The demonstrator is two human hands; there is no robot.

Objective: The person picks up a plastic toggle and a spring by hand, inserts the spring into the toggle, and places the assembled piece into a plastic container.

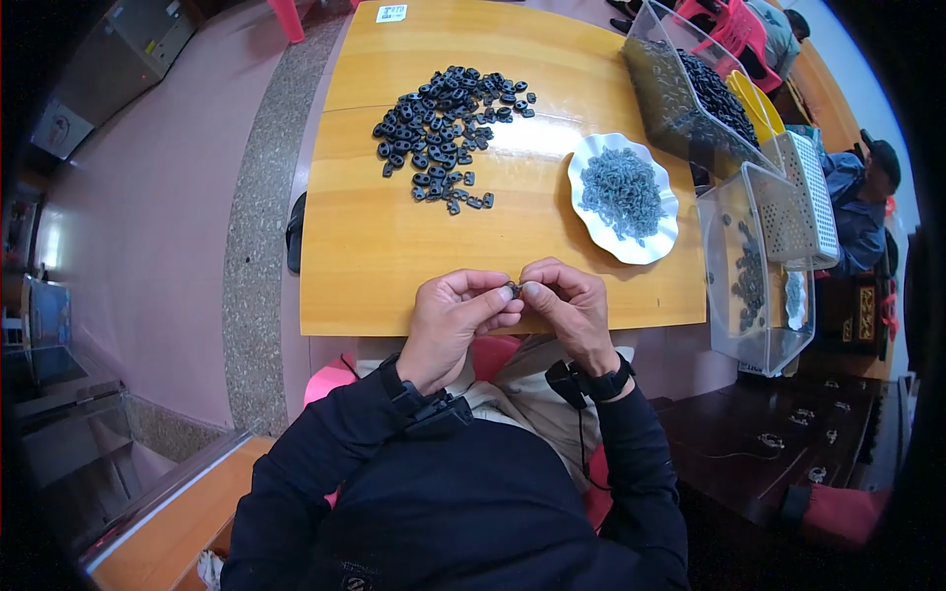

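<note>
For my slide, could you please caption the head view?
Both hands, left hand and right hand, pinch a small dark part above the wooden table, near piled black pieces.

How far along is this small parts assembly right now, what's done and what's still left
Done: which pieces are already finished cannot be told from here. In hand: the left hand and right hand pinch one small dark piece between fingertips. Left: a pile of black parts on the wooden table and a white plate of small grey pieces.
</note>
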